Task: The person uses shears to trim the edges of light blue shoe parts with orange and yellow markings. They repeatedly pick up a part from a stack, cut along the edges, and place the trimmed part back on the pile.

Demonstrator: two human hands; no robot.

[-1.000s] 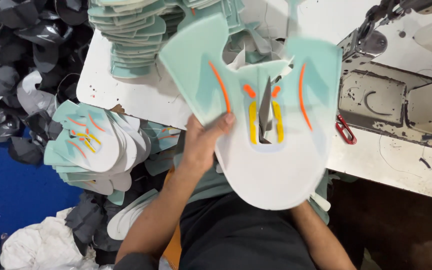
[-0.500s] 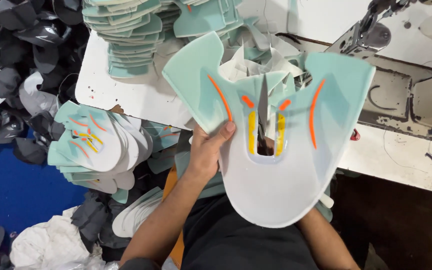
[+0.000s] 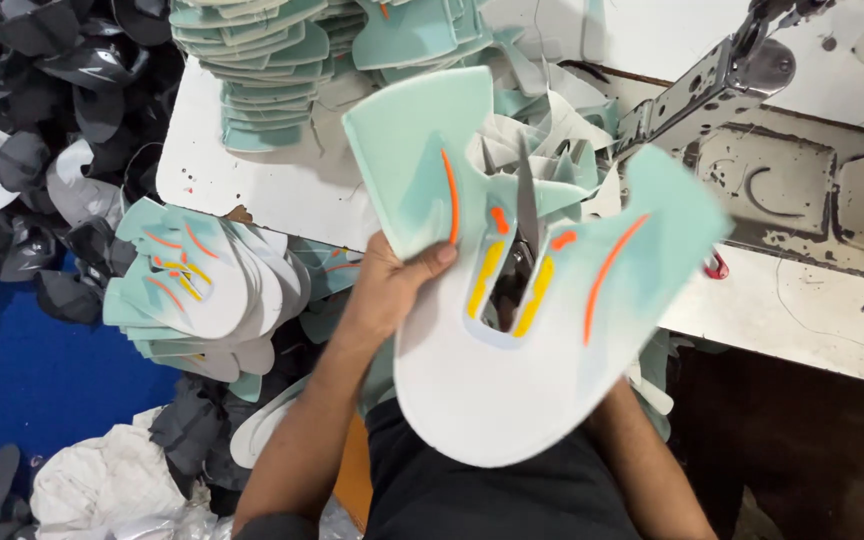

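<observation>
Mint-green and white, a flat shoe-upper panel [image 3: 512,370] fills the middle of the head view, held up over the person's lap, just short of the table [image 3: 282,185] edge. It carries orange stripes and two yellow bars beside a central slot.

Left hand [image 3: 387,290]: grip clenched on the panel's left wing, thumb on top near the orange stripe. Right hand: hidden behind the panel, only the forearm shows below it, so I cannot tell its grip. Scissors [image 3: 526,205] blades point up through the central slot (presumably held from beneath; the handles are hard to make out).

Progress, as a judgement: trimming at the slot looks to be in hand on this piece. A stack of like panels [image 3: 197,285] sits at the person's left, fanned out, possibly finished ones. Further mint stacks [image 3: 262,75] stand on the table's far side, which I take for work left, though nothing marks which pile is which.

Around: mint and white offcuts [image 3: 542,125] litter the table beyond the panel. A sewing machine [image 3: 742,75] stands at the right, its worn bed close to the panel's right wing. Dark grey pieces [image 3: 42,120] heap on the floor at left over a blue surface [image 3: 22,375].

In the way: the panel itself screens the scissors and right hand, and the offcuts crowd the table space just beyond it.
</observation>
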